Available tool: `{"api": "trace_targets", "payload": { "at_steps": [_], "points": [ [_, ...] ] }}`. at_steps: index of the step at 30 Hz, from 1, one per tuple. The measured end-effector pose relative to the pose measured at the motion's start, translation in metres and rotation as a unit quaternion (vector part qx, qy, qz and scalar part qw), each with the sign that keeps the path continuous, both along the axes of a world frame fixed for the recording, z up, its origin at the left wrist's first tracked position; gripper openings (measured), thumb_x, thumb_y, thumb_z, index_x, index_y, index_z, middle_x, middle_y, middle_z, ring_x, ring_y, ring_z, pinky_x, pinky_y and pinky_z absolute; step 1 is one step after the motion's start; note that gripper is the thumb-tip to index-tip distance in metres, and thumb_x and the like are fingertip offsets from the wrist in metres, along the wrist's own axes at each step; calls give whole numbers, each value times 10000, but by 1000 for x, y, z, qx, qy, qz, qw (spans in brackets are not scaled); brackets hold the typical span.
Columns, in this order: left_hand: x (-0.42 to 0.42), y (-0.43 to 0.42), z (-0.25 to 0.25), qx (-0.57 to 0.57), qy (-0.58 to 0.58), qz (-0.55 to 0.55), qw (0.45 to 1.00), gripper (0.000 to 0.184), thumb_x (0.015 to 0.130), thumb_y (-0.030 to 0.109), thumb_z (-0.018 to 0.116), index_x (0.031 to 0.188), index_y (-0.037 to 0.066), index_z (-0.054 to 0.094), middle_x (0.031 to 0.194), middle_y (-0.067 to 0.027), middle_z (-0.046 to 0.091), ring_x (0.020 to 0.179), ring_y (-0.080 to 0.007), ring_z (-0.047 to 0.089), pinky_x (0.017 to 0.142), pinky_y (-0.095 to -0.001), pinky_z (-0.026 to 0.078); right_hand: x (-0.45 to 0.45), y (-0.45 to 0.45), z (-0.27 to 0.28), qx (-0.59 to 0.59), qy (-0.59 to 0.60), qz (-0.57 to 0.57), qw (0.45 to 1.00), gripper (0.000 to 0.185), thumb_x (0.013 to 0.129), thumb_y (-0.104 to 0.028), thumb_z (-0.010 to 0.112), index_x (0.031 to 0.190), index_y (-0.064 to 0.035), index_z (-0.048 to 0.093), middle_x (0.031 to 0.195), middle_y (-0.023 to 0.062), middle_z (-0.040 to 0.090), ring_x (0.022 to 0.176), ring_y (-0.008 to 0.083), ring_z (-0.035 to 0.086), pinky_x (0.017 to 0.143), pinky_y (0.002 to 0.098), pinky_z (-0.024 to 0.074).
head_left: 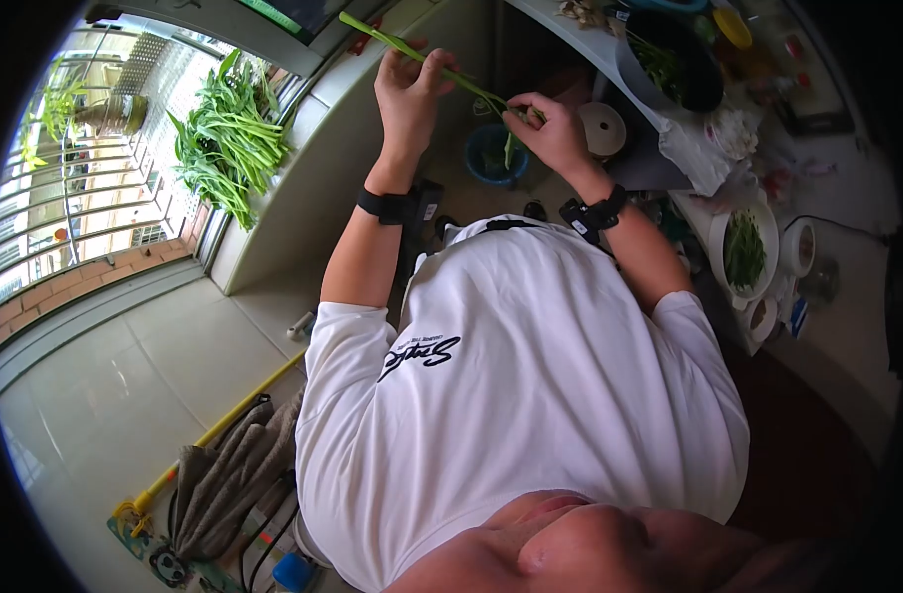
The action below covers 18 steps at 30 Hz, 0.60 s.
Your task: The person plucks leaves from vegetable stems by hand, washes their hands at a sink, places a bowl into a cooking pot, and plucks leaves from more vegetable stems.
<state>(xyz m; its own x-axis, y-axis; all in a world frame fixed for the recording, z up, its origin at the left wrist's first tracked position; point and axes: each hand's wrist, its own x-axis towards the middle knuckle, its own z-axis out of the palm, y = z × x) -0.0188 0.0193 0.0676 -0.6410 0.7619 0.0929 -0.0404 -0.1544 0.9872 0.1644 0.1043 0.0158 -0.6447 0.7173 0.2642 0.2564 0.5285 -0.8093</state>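
- Left grip (410,84) is pinching a green stem (466,82) at upper centre of the frame.
- Right grip (553,130) is pinching its leafy end.
- Leafy greens (232,143) are lying at upper left.

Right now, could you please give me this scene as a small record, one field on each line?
left hand: grips a long green stem
right hand: pinches the same stem near its leafy end
lower down: blue basin, contents too dim to name
window side: bunch of leafy greens
right side: white bowl holding cut greens
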Motion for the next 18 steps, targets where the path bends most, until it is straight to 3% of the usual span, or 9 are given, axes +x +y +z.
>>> {"api": "trace_targets", "payload": {
  "at_steps": [1,4,8,10,11,12,13,16,18],
  "points": [
    [2,1,-1,9,-14,3,1000,384,910,164,649,1191,-17,461,953,-139,679,872,-205,679,715,-290,557,-5,-3,1,31,13,-8,999,148,791,-212,717,895,-109,695,536,35,509,445,170,515,442,292,394],
    [7,1,-3,18,-34,10,999,385,910,165,650,1193,-14,461,953,-135,678,866,-209,679,719,-290,556,-12,-4,-8,61,69,-16,996,122,794,-186,704,889,-110,692,567,47,554,452,197,534,447,295,411],
    [10,-1,-5,18,-44,10,999,368,918,158,638,1190,-15,462,957,-134,676,874,-210,677,729,-291,554,-13,-4,-16,45,23,-24,998,97,800,-161,679,858,-83,679,606,46,588,493,165,560,484,277,437],
    [12,-2,-12,31,-52,14,998,348,927,153,623,1186,-16,464,968,-138,674,879,-211,674,720,-292,557,-16,1,-26,-119,111,-19,986,72,807,-127,656,812,-55,651,604,5,557,495,110,510,478,260,398],
    [15,-3,-15,31,-52,16,998,348,927,153,623,1186,-16,464,968,-138,674,879,-211,674,720,-292,557,-15,4,-31,-119,111,-17,987,72,807,-127,656,812,-55,651,604,5,557,495,110,510,478,260,398],
    [18,-3,-17,43,-52,20,998,337,934,149,609,1189,-15,462,974,-144,669,882,-216,672,718,-301,562,-15,6,-29,-328,158,-41,931,69,818,-123,637,793,-59,628,608,-20,525,499,86,466,478,248,365],
    [20,-4,-18,55,-53,24,997,327,941,144,596,1193,-15,460,980,-150,664,884,-221,671,716,-310,567,-14,8,-27,-520,197,-62,829,79,829,-118,618,774,-64,604,611,-44,492,503,61,421,477,236,332],
    [12,-5,-19,88,-56,60,993,313,952,137,571,1198,-16,453,989,-160,654,883,-235,670,717,-325,575,-2,22,-30,-590,229,-96,768,95,857,-138,587,773,-97,566,607,-64,440,497,52,348,478,221,275],
    [1,-8,-15,92,-54,55,993,312,957,134,558,1205,-21,447,990,-165,647,880,-245,671,718,-333,580,11,29,-27,-532,226,-135,805,114,883,-164,545,795,-93,550,688,-24,511,565,64,407,511,213,311]
  ]
}}
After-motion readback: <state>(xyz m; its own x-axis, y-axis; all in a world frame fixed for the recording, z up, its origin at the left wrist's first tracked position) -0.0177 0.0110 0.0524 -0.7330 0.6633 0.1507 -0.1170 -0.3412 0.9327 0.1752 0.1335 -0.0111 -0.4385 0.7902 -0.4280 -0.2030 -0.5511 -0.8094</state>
